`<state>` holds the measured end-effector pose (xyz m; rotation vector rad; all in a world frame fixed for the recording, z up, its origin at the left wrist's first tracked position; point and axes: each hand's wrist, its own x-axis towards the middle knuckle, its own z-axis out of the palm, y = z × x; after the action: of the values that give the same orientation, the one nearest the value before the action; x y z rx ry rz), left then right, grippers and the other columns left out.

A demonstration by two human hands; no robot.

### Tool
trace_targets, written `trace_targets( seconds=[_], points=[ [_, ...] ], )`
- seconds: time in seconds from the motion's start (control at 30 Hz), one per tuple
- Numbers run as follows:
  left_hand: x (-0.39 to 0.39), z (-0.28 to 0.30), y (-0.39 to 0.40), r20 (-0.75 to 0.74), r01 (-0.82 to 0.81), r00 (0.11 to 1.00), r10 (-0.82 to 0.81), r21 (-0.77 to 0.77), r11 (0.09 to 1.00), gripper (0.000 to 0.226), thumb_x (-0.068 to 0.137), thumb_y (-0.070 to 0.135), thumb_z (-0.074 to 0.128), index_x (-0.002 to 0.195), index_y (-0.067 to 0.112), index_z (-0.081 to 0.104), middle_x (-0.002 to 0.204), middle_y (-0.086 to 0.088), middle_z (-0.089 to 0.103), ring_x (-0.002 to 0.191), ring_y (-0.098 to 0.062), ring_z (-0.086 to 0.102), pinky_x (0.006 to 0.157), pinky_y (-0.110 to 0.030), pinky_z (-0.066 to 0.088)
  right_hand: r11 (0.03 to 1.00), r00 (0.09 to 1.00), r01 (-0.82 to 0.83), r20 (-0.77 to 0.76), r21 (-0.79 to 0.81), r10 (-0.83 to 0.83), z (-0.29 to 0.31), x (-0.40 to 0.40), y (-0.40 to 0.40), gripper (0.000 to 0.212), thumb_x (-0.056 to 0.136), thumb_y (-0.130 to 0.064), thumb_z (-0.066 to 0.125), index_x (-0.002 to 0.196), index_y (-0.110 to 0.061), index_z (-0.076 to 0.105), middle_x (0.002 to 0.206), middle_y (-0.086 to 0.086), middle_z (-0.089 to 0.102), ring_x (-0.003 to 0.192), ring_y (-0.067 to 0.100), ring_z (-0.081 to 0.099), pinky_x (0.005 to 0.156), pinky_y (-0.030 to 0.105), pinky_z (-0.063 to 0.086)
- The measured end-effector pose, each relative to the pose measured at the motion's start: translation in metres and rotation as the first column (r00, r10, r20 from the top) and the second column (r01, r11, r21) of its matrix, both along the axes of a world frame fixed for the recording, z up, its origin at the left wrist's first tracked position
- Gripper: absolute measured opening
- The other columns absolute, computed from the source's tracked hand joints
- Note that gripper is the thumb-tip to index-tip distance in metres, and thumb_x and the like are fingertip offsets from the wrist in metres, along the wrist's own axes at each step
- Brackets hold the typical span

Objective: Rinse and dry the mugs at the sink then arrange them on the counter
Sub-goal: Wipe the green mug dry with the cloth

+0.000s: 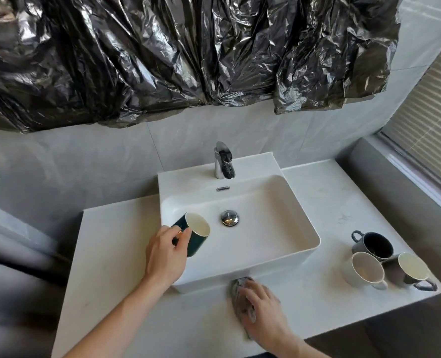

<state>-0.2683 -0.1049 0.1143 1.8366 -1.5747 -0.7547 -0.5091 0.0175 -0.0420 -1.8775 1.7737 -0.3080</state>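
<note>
Our left hand (166,250) grips the green mug (193,233) by its handle, tilted over the sink's (286,202) left rim. Right hand (262,308) presses a grey cloth (240,286) on the tabletop (110,267) before the sink. Ceramic (likely wet, slippery, chippable): keep the handle hold.

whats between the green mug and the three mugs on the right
In the head view, the white sink basin with its drain plug, then bare counter, lies between the green mug and three mugs.

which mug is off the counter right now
The dark green mug, held tilted over the sink by the left hand. The other three stand on the counter at right.
</note>
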Motion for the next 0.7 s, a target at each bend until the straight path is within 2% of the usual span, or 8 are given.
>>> trace_targets(
  seconds=[0.1, 0.17, 0.23, 0.33, 0.43, 0.5, 0.6, 0.7],
  points=[
    [0.012, 0.000, 0.018, -0.120, -0.031, 0.992, 0.034, 0.029, 0.999, 0.049, 0.103, 0.032, 0.061, 0.058, 0.027, 0.041, 0.094, -0.006, 0.056, 0.101, -0.024, 0.048, 0.082, -0.034, 0.040, 0.962, 0.990, 0.027, -0.139, 0.271, 0.012, -0.015, 0.011, 0.003, 0.091, 0.083, -0.053, 0.060, 0.163, -0.040, 0.019, 0.172, -0.010, 0.010, 0.157, 0.024, 0.019, 0.124, 0.039, 0.023],
    [0.020, 0.003, 0.027, -0.161, -0.042, 0.986, 0.051, 0.056, 0.998, 0.051, 0.104, 0.031, 0.059, 0.058, 0.023, 0.040, 0.091, -0.005, 0.052, 0.098, -0.022, 0.046, 0.077, -0.028, 0.037, 0.937, 0.980, 0.062, -0.198, 0.344, 0.008, -0.017, 0.015, 0.002, 0.095, 0.086, -0.054, 0.059, 0.165, -0.037, 0.008, 0.173, -0.007, 0.006, 0.157, 0.029, 0.019, 0.124, 0.044, 0.026],
    [0.028, 0.007, 0.034, -0.219, -0.034, 0.974, 0.052, 0.082, 0.996, 0.052, 0.106, 0.031, 0.055, 0.064, 0.004, 0.039, 0.082, -0.010, 0.043, 0.087, -0.024, 0.046, 0.067, -0.023, 0.031, 0.939, 0.959, 0.092, -0.285, 0.332, 0.007, -0.017, 0.019, 0.001, 0.085, 0.093, -0.049, 0.057, 0.164, -0.034, 0.014, 0.171, -0.003, 0.017, 0.151, 0.031, 0.028, 0.120, 0.044, 0.033],
    [0.034, 0.016, 0.041, -0.376, -0.016, 0.923, 0.078, 0.164, 0.986, 0.055, 0.105, 0.043, 0.055, 0.082, -0.006, 0.051, 0.084, -0.003, 0.048, 0.080, -0.014, 0.050, 0.072, -0.028, 0.038, 0.940, 0.951, 0.123, -0.309, 0.317, -0.020, -0.016, 0.016, -0.008, 0.064, 0.094, -0.026, 0.056, 0.154, -0.032, 0.037, 0.154, -0.004, 0.039, 0.132, 0.029, 0.045, 0.107, 0.043, 0.046],
    [0.036, 0.024, 0.046, -0.516, -0.003, 0.841, 0.162, 0.296, 0.955, 0.042, 0.102, 0.045, 0.062, 0.075, 0.013, 0.061, 0.075, 0.009, 0.059, 0.074, -0.007, 0.058, 0.078, -0.023, 0.052, 0.921, 0.979, 0.197, -0.119, 0.335, -0.166, -0.012, 0.013, -0.015, 0.051, 0.087, -0.012, 0.050, 0.133, -0.031, 0.064, 0.124, -0.001, 0.062, 0.113, 0.026, 0.061, 0.095, 0.038, 0.052],
    [0.040, 0.021, 0.047, -0.524, 0.002, 0.835, 0.170, 0.311, 0.950, 0.043, 0.094, 0.050, 0.071, 0.073, 0.015, 0.057, 0.072, 0.008, 0.056, 0.075, -0.011, 0.058, 0.087, -0.036, 0.056, 0.908, 0.945, 0.256, 0.113, 0.332, -0.308, 0.005, 0.012, -0.014, 0.039, 0.081, -0.008, 0.054, 0.105, -0.031, 0.073, 0.101, -0.003, 0.070, 0.092, 0.019, 0.067, 0.085, 0.037, 0.055],
    [0.047, 0.015, 0.046, -0.498, 0.014, 0.856, 0.136, 0.286, 0.958, 0.071, 0.077, 0.068, 0.074, 0.086, 0.001, 0.056, 0.077, 0.004, 0.055, 0.076, -0.014, 0.054, 0.080, -0.038, 0.048, 0.867, 0.747, 0.312, 0.464, 0.387, -0.476, 0.056, 0.013, -0.012, 0.031, 0.086, -0.002, 0.056, 0.098, -0.023, 0.075, 0.079, 0.006, 0.077, 0.065, 0.017, 0.067, 0.062, 0.033, 0.053],
    [0.046, 0.014, 0.046, -0.492, 0.013, 0.862, 0.123, 0.263, 0.965, 0.081, 0.070, 0.074, 0.072, 0.093, -0.003, 0.059, 0.079, 0.002, 0.056, 0.077, -0.014, 0.053, 0.077, -0.037, 0.041, 0.838, 0.521, 0.341, 0.656, 0.427, -0.546, 0.105, 0.015, -0.014, 0.028, 0.081, -0.018, 0.056, 0.101, -0.022, 0.075, 0.083, 0.018, 0.077, 0.065, 0.023, 0.066, 0.057, 0.033, 0.045]
  ],
)
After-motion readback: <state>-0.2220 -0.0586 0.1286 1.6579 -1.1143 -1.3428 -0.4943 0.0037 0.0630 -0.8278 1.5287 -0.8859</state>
